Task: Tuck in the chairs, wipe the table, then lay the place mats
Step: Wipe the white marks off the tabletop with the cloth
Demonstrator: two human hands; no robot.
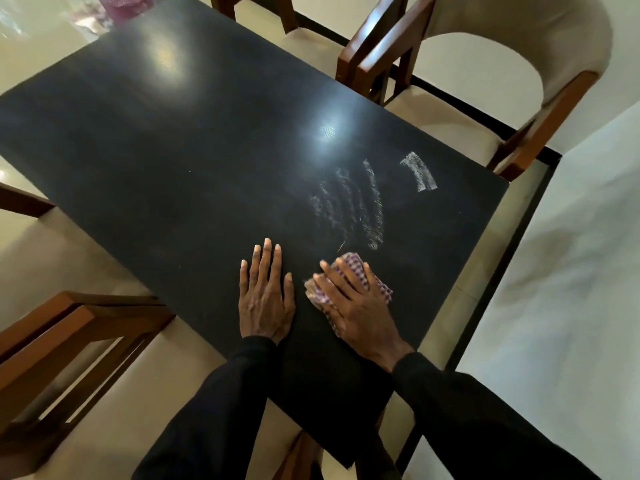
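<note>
I have both grips down on the near end of the matte black rectangular counter (173, 150). The right grip (356, 306) lies palm-down on the bunched purple-and-white checked cloth (355, 263), fingers stretched out straight and pressing it to the surface rather than curling round it. The cloth pokes out past the fingertips and on both sides of the palm. The left grip (265, 296) rests just beside the right one, apart from the cloth, flat and open on the bare counter with its fingers straight and close together. Just beyond the right grip's fingertips runs a patch of thin white smeared streaks (349, 209), and farther out, toward the counter's right edge, sits a denser white chalky mark (417, 171). Beyond that a bright light reflection (325, 133) glares off the top. Far out to the right of my right grip stands a brown wooden chair with a curved beige padded back (519, 64), its seat against the counter's edge. To the left of my left grip, a matching wooden-armed chair with a beige seat (69, 323) is drawn up to the near left edge. At the far corner I make out something pink (121, 3), too blurred to identify. Black sleeves (214, 410) cover both arms to the wrists.
</note>
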